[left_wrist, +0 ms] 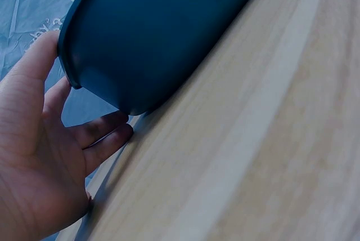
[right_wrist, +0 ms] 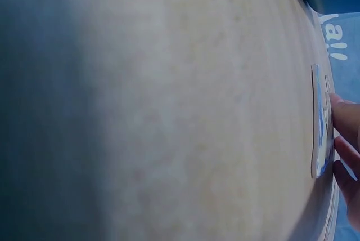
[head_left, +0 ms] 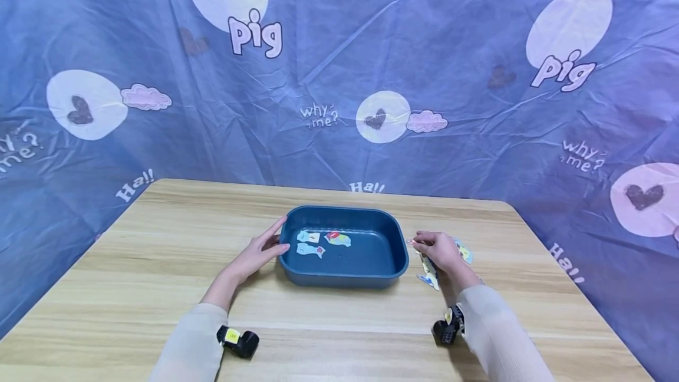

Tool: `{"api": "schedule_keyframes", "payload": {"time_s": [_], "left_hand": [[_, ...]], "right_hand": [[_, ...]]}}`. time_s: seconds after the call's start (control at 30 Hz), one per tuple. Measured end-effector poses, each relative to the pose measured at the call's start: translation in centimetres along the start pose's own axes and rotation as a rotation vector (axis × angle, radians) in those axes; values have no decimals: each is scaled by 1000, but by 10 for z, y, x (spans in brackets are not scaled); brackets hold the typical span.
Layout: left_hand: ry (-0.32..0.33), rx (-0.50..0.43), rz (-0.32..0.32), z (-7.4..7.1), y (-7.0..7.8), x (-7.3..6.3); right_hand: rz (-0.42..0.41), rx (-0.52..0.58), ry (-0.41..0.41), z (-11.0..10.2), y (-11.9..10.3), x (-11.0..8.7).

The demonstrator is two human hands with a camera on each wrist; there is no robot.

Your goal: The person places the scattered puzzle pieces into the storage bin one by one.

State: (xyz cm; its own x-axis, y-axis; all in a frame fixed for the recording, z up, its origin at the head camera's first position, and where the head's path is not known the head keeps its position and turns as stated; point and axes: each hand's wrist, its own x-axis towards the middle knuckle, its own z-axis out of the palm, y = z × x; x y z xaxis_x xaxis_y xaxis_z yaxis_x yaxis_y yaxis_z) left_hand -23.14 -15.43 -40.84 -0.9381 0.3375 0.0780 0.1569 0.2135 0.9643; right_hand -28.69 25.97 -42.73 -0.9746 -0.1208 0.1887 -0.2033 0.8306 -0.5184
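A dark blue rectangular basin (head_left: 345, 281) stands on the table. My left hand (head_left: 262, 252) holds its left end, thumb at the rim and the other fingers along the outer wall; the left wrist view shows the thumb (left_wrist: 42, 55) against the lip. Flat printed puzzle pieces lie inside, among them a light blue one (head_left: 310, 249) and a red-and-yellow one (head_left: 338, 239). Right of the basin, my right hand (head_left: 437, 249) pinches a small flat piece (head_left: 411, 242), mostly hidden by the fingers. Beneath that hand lies a blue-and-cream piece (head_left: 428, 273), seen edge-on in the right wrist view.
Another printed piece (head_left: 464, 251) lies just beyond the right wrist, partly covered by it. The pale wooden table (head_left: 329, 341) ends at a blue printed cloth (head_left: 329, 75) hanging behind. Black wrist cameras sit on both sleeves.
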Motion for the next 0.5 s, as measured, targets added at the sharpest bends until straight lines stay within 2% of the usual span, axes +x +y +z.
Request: {"api": "schedule_keyframes", "payload": {"time_s": [0.17, 0.5], "left_hand": [[-2, 9, -18, 2, 8, -3], [-4, 1, -5, 1, 6, -3]], "right_hand": [[2, 6, -4, 1, 0, -1], [-26, 5, 27, 4, -1, -1]]}}
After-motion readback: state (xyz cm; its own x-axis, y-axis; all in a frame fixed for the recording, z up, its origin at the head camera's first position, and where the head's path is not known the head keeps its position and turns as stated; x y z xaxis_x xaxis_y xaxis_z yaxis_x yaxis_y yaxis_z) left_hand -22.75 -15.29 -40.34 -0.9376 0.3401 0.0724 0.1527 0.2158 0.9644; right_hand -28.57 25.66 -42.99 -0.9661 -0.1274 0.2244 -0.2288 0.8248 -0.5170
